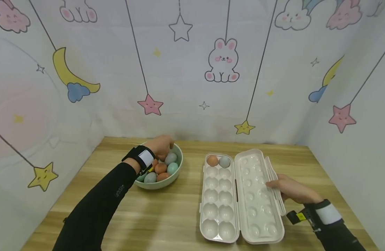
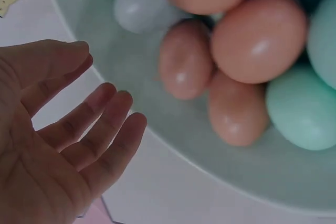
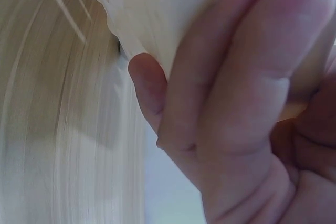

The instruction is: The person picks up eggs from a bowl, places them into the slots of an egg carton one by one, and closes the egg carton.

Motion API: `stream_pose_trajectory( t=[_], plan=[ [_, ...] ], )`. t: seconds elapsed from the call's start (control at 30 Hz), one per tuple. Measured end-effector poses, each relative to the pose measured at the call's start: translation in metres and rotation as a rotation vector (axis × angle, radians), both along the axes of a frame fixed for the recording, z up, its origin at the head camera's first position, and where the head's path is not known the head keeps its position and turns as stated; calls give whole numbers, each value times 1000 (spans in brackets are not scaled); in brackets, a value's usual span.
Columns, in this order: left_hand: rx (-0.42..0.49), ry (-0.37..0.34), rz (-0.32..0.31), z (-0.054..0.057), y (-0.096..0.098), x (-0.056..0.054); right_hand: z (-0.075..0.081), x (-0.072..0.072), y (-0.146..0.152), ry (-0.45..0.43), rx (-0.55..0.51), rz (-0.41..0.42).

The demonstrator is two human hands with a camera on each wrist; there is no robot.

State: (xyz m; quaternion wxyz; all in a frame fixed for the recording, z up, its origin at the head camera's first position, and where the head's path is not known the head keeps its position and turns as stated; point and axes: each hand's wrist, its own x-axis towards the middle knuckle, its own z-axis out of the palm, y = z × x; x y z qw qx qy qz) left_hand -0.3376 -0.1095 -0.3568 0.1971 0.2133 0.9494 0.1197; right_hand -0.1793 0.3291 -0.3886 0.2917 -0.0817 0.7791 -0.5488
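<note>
The table (image 1: 179, 219) has light wood grain. On it, a pale green bowl (image 1: 159, 184) sits left of an open egg carton (image 1: 219, 197).

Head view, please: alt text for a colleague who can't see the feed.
A person's left hand is over a pale green bowl of brown, grey and mint-green eggs, while the right hand grips the open lid of a white egg carton. In the carton, only the far row is filled, with a brown egg and a grey egg.
</note>
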Motion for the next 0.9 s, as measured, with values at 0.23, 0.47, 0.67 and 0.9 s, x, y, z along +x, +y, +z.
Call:
stream_pose_trajectory(
  t=[0.23,0.47,0.67,0.9],
  plan=[
    [48,-44,49,-20,-17,-6,-2,0,0,-1,3,3],
    [50,22,-12,-32,-27,-13,0,-1,-3,-5,-4,3],
    [0,140,-37,-39,-25,-13,-2,-1,-4,-18,-16,1],
    [-106,146,-44,-40,-15,-12,-5,-5,-2,-23,-26,1]
  ],
)
